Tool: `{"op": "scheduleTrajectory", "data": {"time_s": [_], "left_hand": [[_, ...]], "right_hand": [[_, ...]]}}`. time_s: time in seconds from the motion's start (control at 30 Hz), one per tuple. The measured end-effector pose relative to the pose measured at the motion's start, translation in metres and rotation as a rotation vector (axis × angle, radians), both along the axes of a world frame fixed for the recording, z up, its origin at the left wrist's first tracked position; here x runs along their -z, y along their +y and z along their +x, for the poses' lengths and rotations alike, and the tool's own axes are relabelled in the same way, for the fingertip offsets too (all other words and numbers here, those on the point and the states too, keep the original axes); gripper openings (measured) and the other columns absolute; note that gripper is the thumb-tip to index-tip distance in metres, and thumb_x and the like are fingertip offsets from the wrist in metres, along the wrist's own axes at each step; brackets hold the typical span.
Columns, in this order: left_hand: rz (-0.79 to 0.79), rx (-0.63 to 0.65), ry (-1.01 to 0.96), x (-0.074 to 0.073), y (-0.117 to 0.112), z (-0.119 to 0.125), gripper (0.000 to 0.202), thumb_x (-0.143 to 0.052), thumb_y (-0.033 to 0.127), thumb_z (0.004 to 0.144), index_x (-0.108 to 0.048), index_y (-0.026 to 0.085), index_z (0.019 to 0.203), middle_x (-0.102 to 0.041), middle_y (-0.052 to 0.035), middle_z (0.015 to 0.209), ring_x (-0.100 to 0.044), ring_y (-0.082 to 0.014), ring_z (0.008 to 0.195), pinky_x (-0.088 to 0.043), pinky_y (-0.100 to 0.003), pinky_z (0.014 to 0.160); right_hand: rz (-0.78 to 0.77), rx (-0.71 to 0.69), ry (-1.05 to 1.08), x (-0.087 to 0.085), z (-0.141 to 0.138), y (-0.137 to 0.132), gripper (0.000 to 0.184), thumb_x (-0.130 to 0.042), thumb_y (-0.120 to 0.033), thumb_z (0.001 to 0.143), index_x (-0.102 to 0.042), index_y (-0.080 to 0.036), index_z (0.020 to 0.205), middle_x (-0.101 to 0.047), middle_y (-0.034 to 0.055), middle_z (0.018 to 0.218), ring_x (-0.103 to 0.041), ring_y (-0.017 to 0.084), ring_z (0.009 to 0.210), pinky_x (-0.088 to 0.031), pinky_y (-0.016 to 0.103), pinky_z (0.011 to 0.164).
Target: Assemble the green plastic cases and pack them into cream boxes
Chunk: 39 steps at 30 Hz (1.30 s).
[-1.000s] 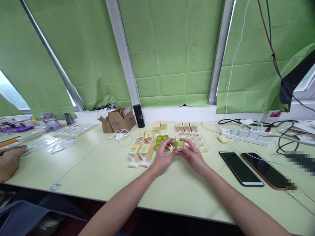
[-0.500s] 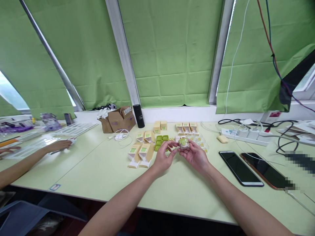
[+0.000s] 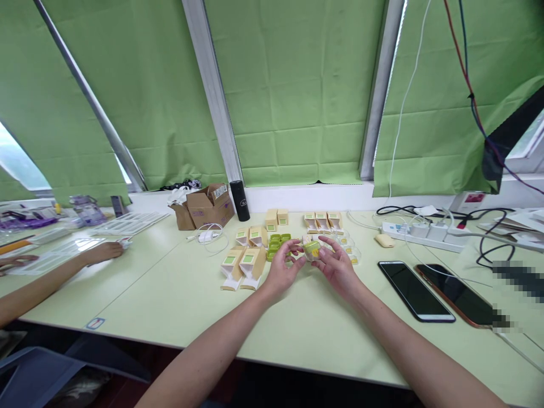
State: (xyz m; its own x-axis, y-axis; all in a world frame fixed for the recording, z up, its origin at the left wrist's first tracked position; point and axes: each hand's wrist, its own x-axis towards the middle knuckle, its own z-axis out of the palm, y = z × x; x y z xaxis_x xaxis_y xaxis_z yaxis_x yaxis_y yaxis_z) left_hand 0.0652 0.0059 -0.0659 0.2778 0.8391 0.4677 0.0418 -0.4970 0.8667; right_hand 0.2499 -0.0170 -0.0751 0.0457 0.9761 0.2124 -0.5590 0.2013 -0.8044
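Note:
Above the table, my right hand [image 3: 340, 267] is closed around a small clear container with a green part and a yellow spot [image 3: 312, 250]. My left hand [image 3: 284, 268] is just left of it, thumb and fingers curved and apart. Its fingertips come close to the container's left edge; whether they touch is unclear. Beyond my left hand stand small green cups [image 3: 274, 245] in a cluster. Clear plastic cups with yellow spots [image 3: 349, 249] stand past my right hand. Left of my hands are open cream cartons with green labels [image 3: 252, 263].
More cream cartons [image 3: 322, 221] stand at the back, near a black bottle [image 3: 239, 201] and a cardboard box [image 3: 210, 207]. Two phones [image 3: 416, 290] lie at right, below a power strip [image 3: 425, 235] with cables. At left, a co-worker's hand [image 3: 106, 252] rests over white frames [image 3: 63, 255].
The container has turned in my right hand, so its green part and yellow spot now face me. It has shifted slightly left. The co-worker's hands moved slightly.

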Motion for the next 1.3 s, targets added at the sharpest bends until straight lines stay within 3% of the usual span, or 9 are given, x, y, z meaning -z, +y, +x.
{"op": "scheduleTrajectory", "data": {"time_s": [0.33,0.43,0.53,0.7,0.83,0.93,1.03,1.17,1.3], "left_hand": [[-0.154,0.101,-0.116,0.003,0.003,0.006,0.072,-0.092,0.044,0.077,-0.061,0.02,0.137,-0.065,-0.0168,0.137,-0.066,-0.0279,0.122,-0.057,-0.04,0.097],[-0.2,0.146,-0.165,0.001,0.001,0.007,0.067,-0.094,0.039,0.075,-0.064,0.021,0.132,-0.064,-0.0155,0.143,-0.067,-0.0262,0.12,-0.057,-0.041,0.1],[-0.214,0.175,-0.188,-0.001,0.0,0.008,0.064,-0.096,0.033,0.072,-0.066,0.021,0.128,-0.068,-0.0136,0.136,-0.069,-0.0243,0.115,-0.058,-0.041,0.1],[-0.204,0.169,-0.191,-0.001,0.001,0.007,0.059,-0.095,0.03,0.072,-0.067,0.019,0.124,-0.071,-0.0132,0.128,-0.07,-0.0244,0.112,-0.059,-0.041,0.098],[-0.099,0.07,-0.047,-0.002,0.0,0.001,0.055,-0.09,0.03,0.077,-0.068,0.02,0.126,-0.072,-0.0132,0.128,-0.07,-0.0258,0.111,-0.056,-0.044,0.102],[0.019,-0.039,0.092,-0.003,-0.001,-0.004,0.05,-0.089,0.029,0.078,-0.07,0.021,0.124,-0.072,-0.0119,0.127,-0.067,-0.0284,0.113,-0.052,-0.047,0.105],[0.089,-0.064,0.215,-0.004,-0.002,-0.007,0.049,-0.087,0.026,0.077,-0.071,0.023,0.123,-0.073,-0.0111,0.127,-0.065,-0.031,0.117,-0.049,-0.05,0.108],[0.171,-0.065,0.412,-0.003,-0.004,-0.008,0.047,-0.087,0.021,0.074,-0.073,0.025,0.119,-0.073,-0.0099,0.123,-0.064,-0.0328,0.116,-0.047,-0.051,0.106],[0.248,-0.063,0.603,-0.003,-0.005,-0.007,0.045,-0.091,0.027,0.071,-0.075,0.025,0.114,-0.073,-0.0093,0.114,-0.063,-0.0328,0.11,-0.047,-0.048,0.1]], "right_hand": [[0.075,0.081,-0.187,0.0,-0.004,0.001,0.078,-0.101,-0.033,0.06,-0.062,-0.03,0.127,-0.077,0.0069,0.119,-0.071,0.026,0.11,-0.06,0.039,0.092],[0.104,0.078,-0.211,-0.002,-0.005,-0.002,0.076,-0.1,-0.029,0.06,-0.063,-0.031,0.126,-0.076,0.0069,0.121,-0.072,0.025,0.104,-0.061,0.039,0.088],[0.133,0.063,-0.243,-0.004,-0.005,-0.003,0.076,-0.1,-0.029,0.062,-0.062,-0.032,0.127,-0.075,0.0079,0.124,-0.073,0.024,0.1,-0.061,0.039,0.086],[0.189,0.079,-0.262,-0.005,-0.005,-0.006,0.071,-0.098,-0.034,0.066,-0.062,-0.031,0.127,-0.075,0.0096,0.123,-0.07,0.029,0.116,-0.059,0.04,0.089],[0.206,0.198,-0.275,-0.006,-0.002,-0.006,0.052,-0.089,-0.044,0.079,-0.066,-0.029,0.123,-0.076,0.0101,0.119,-0.068,0.03,0.118,-0.059,0.042,0.089],[0.192,0.343,-0.296,-0.006,0.003,-0.003,0.043,-0.083,-0.047,0.083,-0.068,-0.026,0.118,-0.076,0.0091,0.107,-0.067,0.028,0.105,-0.057,0.038,0.077],[0.164,0.455,-0.288,-0.006,0.008,0.001,0.039,-0.081,-0.046,0.083,-0.069,-0.025,0.114,-0.073,0.0072,0.099,-0.064,0.024,0.091,-0.053,0.035,0.067],[0.123,0.507,-0.258,-0.004,0.011,0.004,0.037,-0.08,-0.042,0.081,-0.07,-0.024,0.111,-0.071,0.0053,0.093,-0.062,0.022,0.082,-0.051,0.032,0.062],[0.109,0.511,-0.258,-0.003,0.011,0.005,0.035,-0.079,-0.042,0.081,-0.07,-0.023,0.109,-0.069,0.0038,0.091,-0.06,0.02,0.078,-0.05,0.031,0.059]]}}
